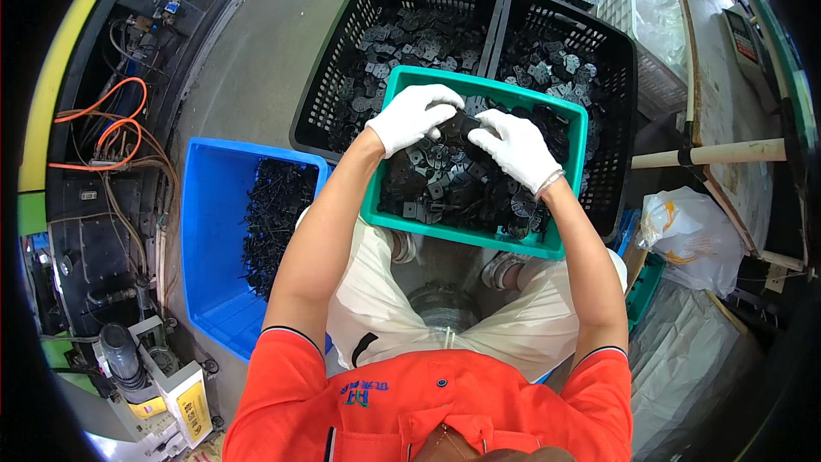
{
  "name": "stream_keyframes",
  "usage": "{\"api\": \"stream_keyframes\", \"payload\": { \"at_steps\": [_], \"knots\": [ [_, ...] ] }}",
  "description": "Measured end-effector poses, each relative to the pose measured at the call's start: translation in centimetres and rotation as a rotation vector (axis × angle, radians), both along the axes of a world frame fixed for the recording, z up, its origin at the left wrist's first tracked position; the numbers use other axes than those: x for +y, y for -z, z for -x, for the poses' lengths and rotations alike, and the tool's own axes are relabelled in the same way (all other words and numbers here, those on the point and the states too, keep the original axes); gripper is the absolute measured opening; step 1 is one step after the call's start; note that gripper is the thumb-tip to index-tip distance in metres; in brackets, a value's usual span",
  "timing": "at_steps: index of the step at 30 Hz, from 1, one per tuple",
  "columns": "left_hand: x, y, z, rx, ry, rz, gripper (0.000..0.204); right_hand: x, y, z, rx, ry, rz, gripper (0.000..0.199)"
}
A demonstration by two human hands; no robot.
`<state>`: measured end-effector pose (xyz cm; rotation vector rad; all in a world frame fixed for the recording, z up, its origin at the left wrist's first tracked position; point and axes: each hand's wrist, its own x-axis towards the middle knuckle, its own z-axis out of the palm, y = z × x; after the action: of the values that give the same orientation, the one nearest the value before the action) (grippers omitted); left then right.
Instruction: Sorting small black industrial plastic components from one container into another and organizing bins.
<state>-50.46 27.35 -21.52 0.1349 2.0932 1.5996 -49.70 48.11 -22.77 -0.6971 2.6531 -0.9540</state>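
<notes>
Both my hands wear white gloves and meet over a green tray (479, 85) full of small black plastic parts. My left hand (412, 116) and my right hand (516, 147) together grip one black plastic part (458, 126) between their fingertips, just above the pile in the tray. The tray rests on my knees in front of two black crates.
Two black mesh crates (342, 68) (616, 94) behind the tray hold several more black parts. A blue bin (209, 231) with black scrap pieces stands on the floor at my left. Machinery with orange cables (111, 133) lies far left; a white plastic bag (693, 235) and wooden table edge sit right.
</notes>
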Motion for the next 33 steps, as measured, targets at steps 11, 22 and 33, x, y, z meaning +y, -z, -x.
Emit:
{"api": "stream_keyframes", "payload": {
  "at_steps": [11,22,33],
  "knots": [
    [1.1,1.8,0.7,-0.066,-0.454,-0.497,0.036,0.9,2.2,1.6,0.131,0.128,0.497,0.023],
    [-0.3,3.7,2.0,0.338,-0.552,0.118,0.037,3.8,0.9,2.4,0.404,0.226,-0.055,0.020],
    [5.3,5.6,-0.4,0.693,-0.089,0.161,0.040,3.1,1.7,1.8,-0.026,0.233,0.033,0.023]
  ]
}}
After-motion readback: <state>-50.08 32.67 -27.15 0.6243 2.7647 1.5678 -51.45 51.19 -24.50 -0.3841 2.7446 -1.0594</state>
